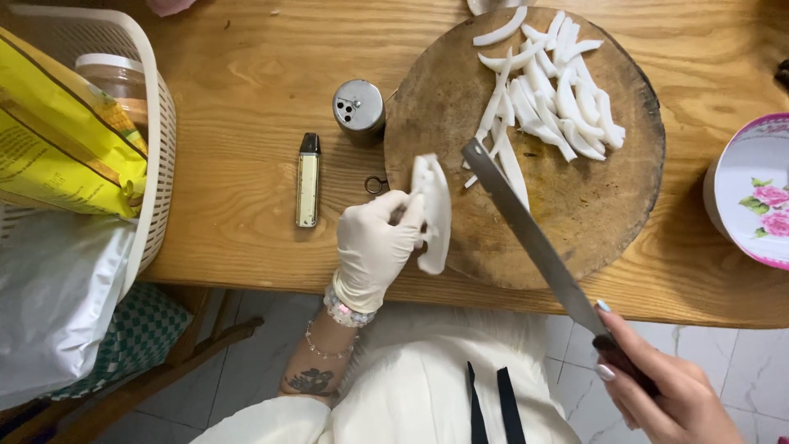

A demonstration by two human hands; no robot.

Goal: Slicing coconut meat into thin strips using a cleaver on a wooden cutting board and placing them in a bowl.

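On the left of the wooden table (246, 107) stands a white basket (160, 164). The gloved left hand (374, 247) pinches a white coconut piece (434, 215) at the edge of the round cutting board (575, 205). The right hand (670, 395) has its fingers closed around the handle of the long knife (526, 234), and cut strips (551, 82) lie beyond. It seems the slicing step; the next cut needs the piece steady on the board.

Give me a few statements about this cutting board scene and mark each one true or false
1. The left hand wears a white glove. True.
2. The left hand holds a white flat piece at the round wooden cutting board edge. True.
3. The right hand grips a spoon. False: it grips a long knife by the handle.
4. The white strips lie in the floral bowl. False: they lie on the board.
5. A metal shaker stands left of the board. True.
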